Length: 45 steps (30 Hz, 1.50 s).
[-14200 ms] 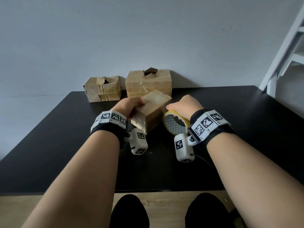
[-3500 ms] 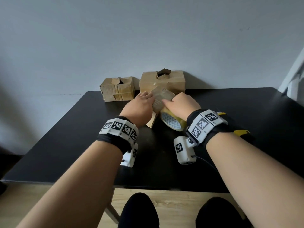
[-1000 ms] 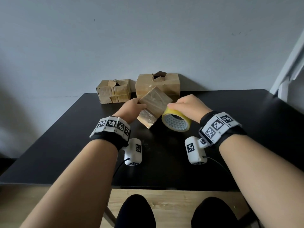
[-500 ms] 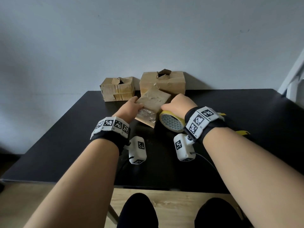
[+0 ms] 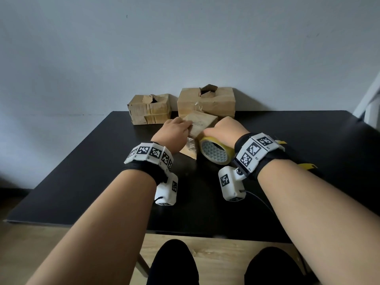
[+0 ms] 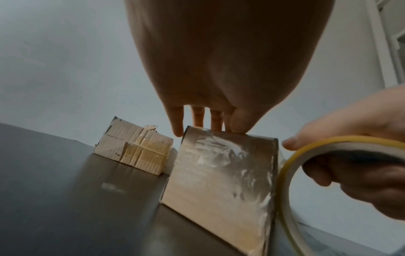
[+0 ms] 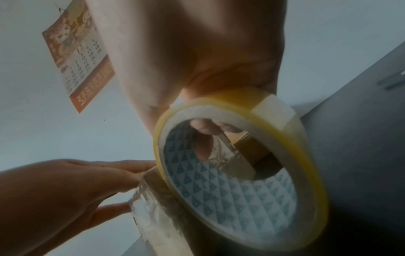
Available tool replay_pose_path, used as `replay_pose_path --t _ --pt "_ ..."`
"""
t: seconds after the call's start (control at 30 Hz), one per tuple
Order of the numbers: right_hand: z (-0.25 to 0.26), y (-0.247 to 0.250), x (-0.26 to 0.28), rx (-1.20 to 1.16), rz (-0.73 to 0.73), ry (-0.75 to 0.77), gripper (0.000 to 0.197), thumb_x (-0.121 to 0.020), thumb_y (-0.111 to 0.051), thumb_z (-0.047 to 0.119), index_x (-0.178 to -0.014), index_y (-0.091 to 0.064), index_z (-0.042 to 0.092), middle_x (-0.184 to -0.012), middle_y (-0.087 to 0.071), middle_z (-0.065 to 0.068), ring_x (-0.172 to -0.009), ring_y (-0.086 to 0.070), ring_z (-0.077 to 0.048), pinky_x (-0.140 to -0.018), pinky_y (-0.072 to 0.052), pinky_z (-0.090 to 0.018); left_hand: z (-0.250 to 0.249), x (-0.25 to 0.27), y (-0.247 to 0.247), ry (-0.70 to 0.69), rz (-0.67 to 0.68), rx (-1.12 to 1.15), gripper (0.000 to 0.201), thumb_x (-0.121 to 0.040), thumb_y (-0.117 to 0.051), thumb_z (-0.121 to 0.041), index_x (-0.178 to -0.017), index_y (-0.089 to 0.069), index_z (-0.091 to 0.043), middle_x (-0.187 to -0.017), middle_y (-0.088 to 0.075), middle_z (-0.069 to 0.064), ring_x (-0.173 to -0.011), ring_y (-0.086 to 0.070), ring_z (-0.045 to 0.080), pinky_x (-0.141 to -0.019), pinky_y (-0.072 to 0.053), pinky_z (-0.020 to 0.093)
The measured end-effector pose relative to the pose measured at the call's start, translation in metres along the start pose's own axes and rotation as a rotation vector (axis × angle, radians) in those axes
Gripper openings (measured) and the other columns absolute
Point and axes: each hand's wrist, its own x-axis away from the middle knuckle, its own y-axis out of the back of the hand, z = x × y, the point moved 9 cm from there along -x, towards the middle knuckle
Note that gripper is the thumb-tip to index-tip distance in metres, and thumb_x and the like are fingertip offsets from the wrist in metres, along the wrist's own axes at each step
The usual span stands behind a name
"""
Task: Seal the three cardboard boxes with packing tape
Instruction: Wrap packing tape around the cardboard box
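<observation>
Behind your table, a plain pale grey wall (image 5: 185, 48) fills the upper half of the head view, and the right wrist camera catches a calendar (image 7: 79, 65) hanging on it. Wooden flooring (image 5: 222, 249) shows below the near edge, and a white frame (image 5: 370, 95) stands at the far right. Your table (image 5: 102, 171) is matt black and reaches back to the wall.

Against that wall sit two cardboard boxes: the larger box (image 5: 213, 101) with a torn flap sticking up from its top, and just left of it the smaller box (image 5: 150, 112), already banded with tape. Nearer you, the third box (image 5: 200, 124) stands tilted on the table, its near face wrinkled with shiny tape.

Your left hand (image 5: 174, 134) grips the third box's upper left edge, fingers over the top and thumb on the near face. Your right hand (image 5: 226, 130) curls around the tape roll (image 5: 216, 151), which touches the box's right side. Something yellow (image 5: 306, 166) lies by your right forearm, too hidden to identify.
</observation>
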Motion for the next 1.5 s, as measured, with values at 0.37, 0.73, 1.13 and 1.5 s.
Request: replay_pose_path --t 0.37,0.73,1.13,1.5 --pt "-0.008 0.005 0.005 -0.012 0.024 -0.011 0.027 -0.079 -0.069 0.042 -0.073 -0.064 0.015 -0.074 -0.064 -0.001 -0.070 -0.061 -0.020 -0.058 -0.040 -0.029 -0.014 0.002 -0.023 -0.084 0.136 -0.111 0.047 -0.106 -0.019 -0.032 -0.152 -0.023 -0.025 -0.161 -0.012 -0.002 -0.149 -0.003 0.018 -0.119 -0.002 0.044" --pt "-0.012 0.021 0.017 -0.054 -0.022 -0.008 0.049 -0.088 -0.063 0.050 -0.054 -0.048 0.019 -0.058 -0.051 0.003 -0.057 -0.051 -0.016 -0.057 -0.036 -0.028 -0.016 0.005 -0.021 -0.103 0.145 -0.159 0.051 -0.101 -0.030 -0.034 -0.150 -0.028 -0.022 -0.160 -0.017 0.006 -0.148 -0.010 0.027 -0.119 -0.012 0.047" --pt "0.007 0.086 0.023 -0.372 -0.214 0.097 0.041 -0.076 -0.073 0.054 -0.065 -0.060 0.017 -0.069 -0.063 -0.002 -0.066 -0.061 -0.020 -0.068 -0.047 -0.031 -0.035 0.012 -0.002 -0.081 0.008 0.253 0.047 -0.103 -0.023 -0.044 -0.140 -0.047 -0.028 -0.136 -0.056 0.004 -0.126 -0.050 0.022 -0.096 -0.037 0.028" --pt "-0.013 0.064 0.032 -0.087 -0.033 -0.016 0.030 -0.079 -0.074 0.039 -0.070 -0.061 0.014 -0.063 -0.059 0.000 -0.052 -0.053 -0.014 -0.051 -0.038 -0.024 -0.027 0.011 -0.008 0.021 -0.010 0.358 0.057 -0.102 -0.021 -0.048 -0.131 -0.054 -0.012 -0.123 -0.062 0.009 -0.115 -0.055 0.024 -0.088 -0.035 0.026"
